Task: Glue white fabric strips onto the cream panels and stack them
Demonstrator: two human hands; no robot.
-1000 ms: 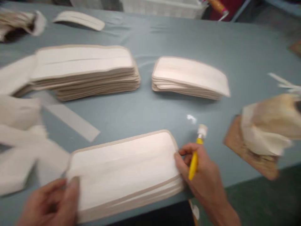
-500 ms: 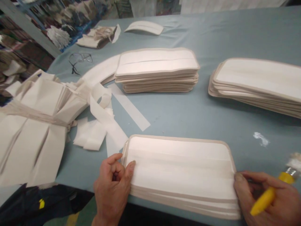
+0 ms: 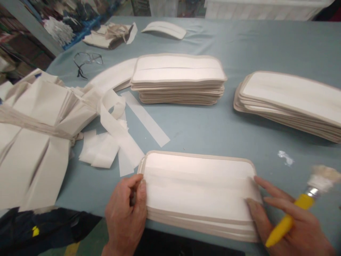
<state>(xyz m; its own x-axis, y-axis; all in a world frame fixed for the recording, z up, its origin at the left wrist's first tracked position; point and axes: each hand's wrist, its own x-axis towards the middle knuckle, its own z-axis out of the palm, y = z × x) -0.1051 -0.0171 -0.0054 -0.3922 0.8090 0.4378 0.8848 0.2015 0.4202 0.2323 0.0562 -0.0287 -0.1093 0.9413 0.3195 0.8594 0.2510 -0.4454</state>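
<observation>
A small stack of white rectangular pads with beige edging lies at the near edge of the grey-blue table. My left hand is curled against the stack's left end, thumb on top. My right hand rests at its right end with fingers stretched toward the top pad, and a yellow-handled brush lies across that hand, bristles pointing up and right.
Two more stacks of the same pads sit behind, one in the middle and one at the right. White fabric sheets and strips pile at the left. Eyeglasses and a single pad lie farther back.
The view has swung left, then steadied. My right fingers have uncurled and stretched out over the stack's right end. My left hand has stayed on the left end.
</observation>
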